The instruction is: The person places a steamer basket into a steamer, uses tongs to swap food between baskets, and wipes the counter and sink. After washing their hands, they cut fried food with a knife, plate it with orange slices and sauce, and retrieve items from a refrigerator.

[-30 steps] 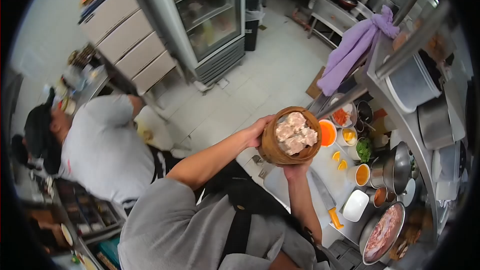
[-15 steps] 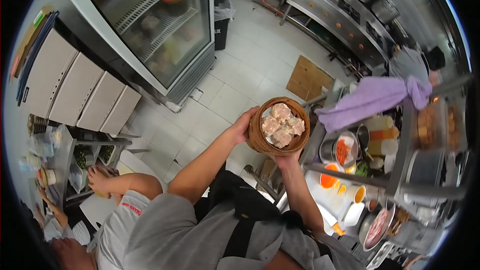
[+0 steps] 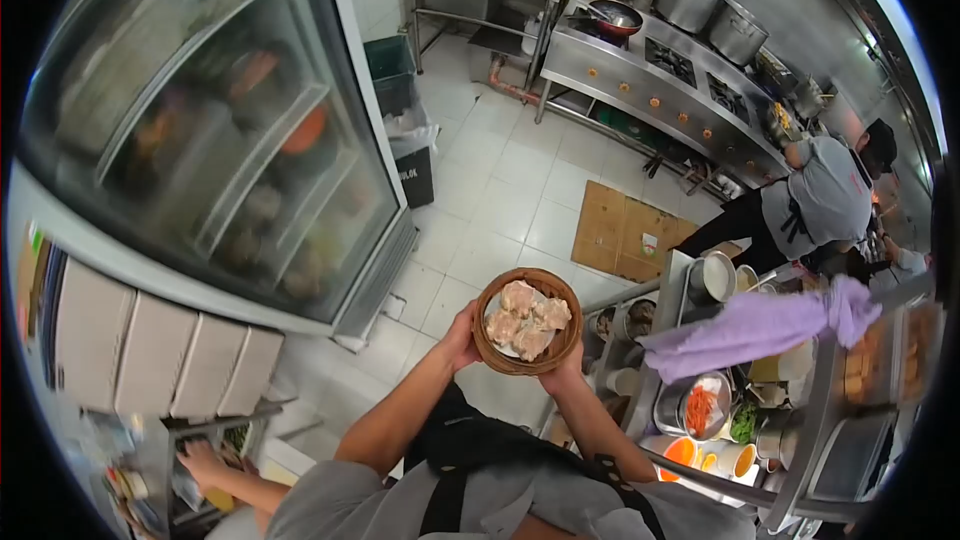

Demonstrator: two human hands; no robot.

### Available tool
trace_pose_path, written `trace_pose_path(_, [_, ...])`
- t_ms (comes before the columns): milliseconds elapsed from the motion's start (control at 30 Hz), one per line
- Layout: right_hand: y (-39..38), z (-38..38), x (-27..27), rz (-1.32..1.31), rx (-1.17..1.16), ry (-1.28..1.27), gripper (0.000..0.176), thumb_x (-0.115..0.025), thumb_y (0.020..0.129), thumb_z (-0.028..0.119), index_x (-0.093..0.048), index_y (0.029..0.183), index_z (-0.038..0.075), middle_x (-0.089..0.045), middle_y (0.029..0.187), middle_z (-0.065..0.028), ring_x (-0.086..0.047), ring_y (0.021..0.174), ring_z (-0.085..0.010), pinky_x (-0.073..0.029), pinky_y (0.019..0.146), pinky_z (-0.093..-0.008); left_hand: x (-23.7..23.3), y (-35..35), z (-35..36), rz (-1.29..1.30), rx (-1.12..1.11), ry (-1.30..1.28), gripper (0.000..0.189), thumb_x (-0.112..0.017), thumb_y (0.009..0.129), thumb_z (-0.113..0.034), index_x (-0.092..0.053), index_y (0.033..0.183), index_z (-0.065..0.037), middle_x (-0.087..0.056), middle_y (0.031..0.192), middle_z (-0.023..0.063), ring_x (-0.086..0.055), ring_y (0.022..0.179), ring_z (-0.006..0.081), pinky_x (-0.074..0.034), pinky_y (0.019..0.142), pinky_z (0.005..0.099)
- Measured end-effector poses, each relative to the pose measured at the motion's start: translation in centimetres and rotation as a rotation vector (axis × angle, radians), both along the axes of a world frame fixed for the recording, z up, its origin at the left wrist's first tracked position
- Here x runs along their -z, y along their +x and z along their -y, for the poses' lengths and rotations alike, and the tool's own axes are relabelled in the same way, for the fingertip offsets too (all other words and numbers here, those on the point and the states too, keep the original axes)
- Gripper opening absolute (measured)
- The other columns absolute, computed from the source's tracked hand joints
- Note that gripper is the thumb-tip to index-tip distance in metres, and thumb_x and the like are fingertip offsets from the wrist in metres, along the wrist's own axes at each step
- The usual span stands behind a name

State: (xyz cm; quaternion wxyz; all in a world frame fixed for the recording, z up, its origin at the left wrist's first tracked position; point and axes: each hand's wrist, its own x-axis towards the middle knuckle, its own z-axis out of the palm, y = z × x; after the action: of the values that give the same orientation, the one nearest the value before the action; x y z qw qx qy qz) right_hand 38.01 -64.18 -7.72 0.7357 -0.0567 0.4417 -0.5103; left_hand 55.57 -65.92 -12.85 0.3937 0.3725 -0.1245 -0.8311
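A round bamboo steamer basket (image 3: 486, 348) without a lid is held level in front of my body. Inside it, several pale pinkish dumplings (image 3: 518, 297) sit close together on a white liner or plate. My left hand (image 3: 460, 338) grips the basket's left side. On its lower right side, my right hand (image 3: 564, 370) is wrapped round the wall, with some fingers hidden beneath.
A glass-door fridge (image 3: 350, 240) stands at left, beside a dark bin (image 3: 416, 178). Cardboard (image 3: 610, 232) lies on the floor. A stove (image 3: 640, 80) and a co-worker (image 3: 815, 190) are beyond. The right-hand counter holds shredded carrot (image 3: 700, 408) and a purple cloth (image 3: 715, 345).
The view has tilted up, showing more of the stove and the co-worker there. The steamer basket appears lower in view, still in both hands. The person at left has mostly left the view.
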Motion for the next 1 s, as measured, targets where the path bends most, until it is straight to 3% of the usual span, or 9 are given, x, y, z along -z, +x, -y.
trace_pose_path(100, [2.7, 5.5, -1.1, -0.053, 0.026, -0.006, 0.054, -0.028, 0.096, 0.046, -0.036, 0.137, 0.011, -0.041, 0.138, -0.0077, -0.043, 0.124, -0.0282, -0.037, 0.103, -0.044, -1.6, 2.7, 6.1, 0.029, 0.077, 0.063, 0.071, -0.033, 0.087, -0.059, -0.039, 0.137, -0.008, -0.036, 0.143, 0.0155, -0.035, 0.128, 0.0352, -0.025, 0.099, 0.0623])
trace_pose_path(267, [6.0, 17.0, -4.7, 0.027, 0.034, -0.064, 0.055, -0.027, 0.096, 0.046, -0.036, 0.135, 0.008, -0.043, 0.135, -0.0111, -0.044, 0.123, -0.0285, -0.037, 0.103, -0.0438, -5.3, 5.1, 19.1, 0.037, 0.091, 0.028, 0.065, -0.031, 0.091, -0.051, -0.039, 0.136, -0.005, -0.039, 0.139, 0.0182, -0.039, 0.127, 0.0313, -0.033, 0.104, 0.0481])
trace_pose_path(333, [6.7, 22.7, -5.1, 0.045, 0.041, -0.088, 0.056, -0.026, 0.096, 0.046, -0.036, 0.136, 0.008, -0.043, 0.136, -0.0113, -0.044, 0.123, -0.0285, -0.037, 0.103, -0.0436, -6.7, 5.6, 25.0, 0.039, 0.107, 0.023, 0.064, -0.03, 0.091, -0.05, -0.04, 0.135, -0.004, -0.04, 0.139, 0.0182, -0.039, 0.127, 0.0313, -0.032, 0.103, 0.049])
trace_pose_path(467, [6.7, 34.6, -3.9, 0.069, -0.007, -0.12, 0.056, -0.024, 0.097, 0.046, -0.035, 0.137, 0.008, -0.041, 0.138, -0.0116, -0.043, 0.124, -0.0284, -0.037, 0.104, -0.0439, -4.5, 6.1, 36.7, 0.066, 0.063, -0.027, 0.058, -0.028, 0.094, -0.045, -0.042, 0.132, -0.004, -0.046, 0.134, 0.0169, -0.044, 0.123, 0.0298, -0.036, 0.101, 0.0491])
trace_pose_path(567, [8.7, 45.8, -1.4, 0.146, -0.051, -0.212, 0.057, -0.023, 0.097, 0.048, -0.035, 0.137, 0.01, -0.04, 0.139, -0.0113, -0.041, 0.125, -0.0288, -0.035, 0.105, -0.0448, -5.5, 8.5, 46.7, 0.052, -0.072, -0.001, 0.051, -0.033, 0.096, -0.043, -0.047, 0.128, -0.006, -0.053, 0.127, 0.0119, -0.053, 0.114, 0.0259, -0.046, 0.093, 0.0429])
trace_pose_path(667, [9.5, 55.0, -2.7, 0.102, -0.153, -0.075, 0.063, -0.021, 0.095, 0.055, -0.034, 0.138, 0.011, -0.039, 0.139, -0.0106, -0.037, 0.128, -0.031, -0.032, 0.105, -0.0494, -4.2, 9.8, 55.4, -0.029, -0.11, 0.034, 0.051, -0.032, 0.096, -0.042, -0.046, 0.128, -0.005, -0.052, 0.128, 0.0132, -0.053, 0.115, 0.0283, -0.045, 0.095, 0.0446])
trace_pose_path(733, [9.3, 61.6, -5.1, 0.003, -0.258, -0.018, 0.068, -0.018, 0.093, 0.06, -0.032, 0.14, 0.014, -0.037, 0.142, -0.011, -0.036, 0.129, -0.0329, -0.029, 0.104, -0.0543, -5.8, 10.2, 61.3, -0.085, -0.113, -0.032, 0.051, -0.032, 0.096, -0.04, -0.045, 0.129, -0.004, -0.051, 0.128, 0.0148, -0.053, 0.114, 0.029, -0.045, 0.094, 0.045])
trace_pose_path(900, [13.0, 79.2, -5.1, 0.043, -0.262, -0.127, 0.07, -0.023, 0.091, 0.064, -0.037, 0.139, 0.015, -0.039, 0.141, -0.0099, -0.037, 0.129, -0.0286, -0.031, 0.104, -0.0502, -6.1, 13.9, 78.0, -0.045, -0.154, -0.133, 0.05, -0.035, 0.095, -0.04, -0.047, 0.127, -0.004, -0.054, 0.124, 0.0144, -0.055, 0.11, 0.0288, -0.048, 0.09, 0.044])
trace_pose_path(1000, [14.7, 91.3, -4.9, -0.009, -0.247, -0.143, 0.071, -0.023, 0.09, 0.065, -0.036, 0.139, 0.015, -0.038, 0.142, -0.0118, -0.035, 0.13, -0.031, -0.028, 0.103, -0.0546, -7.8, 15.4, 90.2, -0.049, -0.157, -0.182, 0.049, -0.034, 0.096, -0.039, -0.045, 0.128, -0.004, -0.052, 0.127, 0.0134, -0.053, 0.113, 0.0281, -0.047, 0.091, 0.0433])
